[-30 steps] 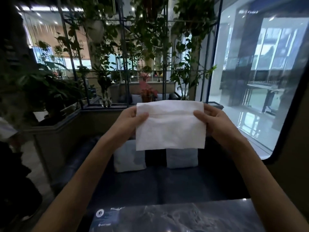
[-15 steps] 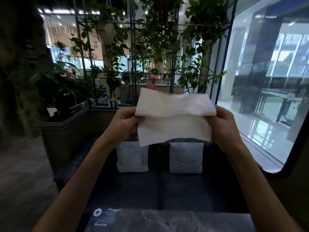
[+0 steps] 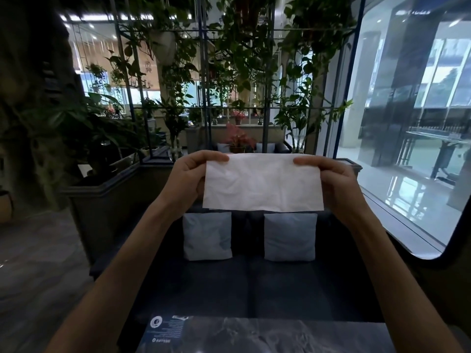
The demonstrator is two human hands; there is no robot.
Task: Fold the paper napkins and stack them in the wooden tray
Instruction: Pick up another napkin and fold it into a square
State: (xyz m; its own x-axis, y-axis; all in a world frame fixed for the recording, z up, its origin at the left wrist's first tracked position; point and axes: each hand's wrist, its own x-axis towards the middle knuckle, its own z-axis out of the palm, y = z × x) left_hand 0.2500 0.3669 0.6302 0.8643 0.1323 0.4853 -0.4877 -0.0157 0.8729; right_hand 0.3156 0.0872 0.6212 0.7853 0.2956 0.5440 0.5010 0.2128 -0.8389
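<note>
A white paper napkin [image 3: 262, 182] hangs in the air in front of me, folded into a wide rectangle with the fold along its top edge. My left hand [image 3: 190, 175] pinches its upper left corner, thumb on the front. My right hand [image 3: 331, 182] pinches the upper right corner the same way. Both arms are stretched forward at chest height. The wooden tray is not in view.
A dark marbled table [image 3: 267, 335] shows along the bottom edge. Beyond it stands a dark sofa [image 3: 249, 284] with two pale cushions [image 3: 207, 235]. Planters with green plants [image 3: 102, 128] line the left and back. A large window [image 3: 413, 123] fills the right.
The napkin's upper half has come down over the lower half, so it is now a shorter, wider rectangle. Both hands still grip its top corners.
</note>
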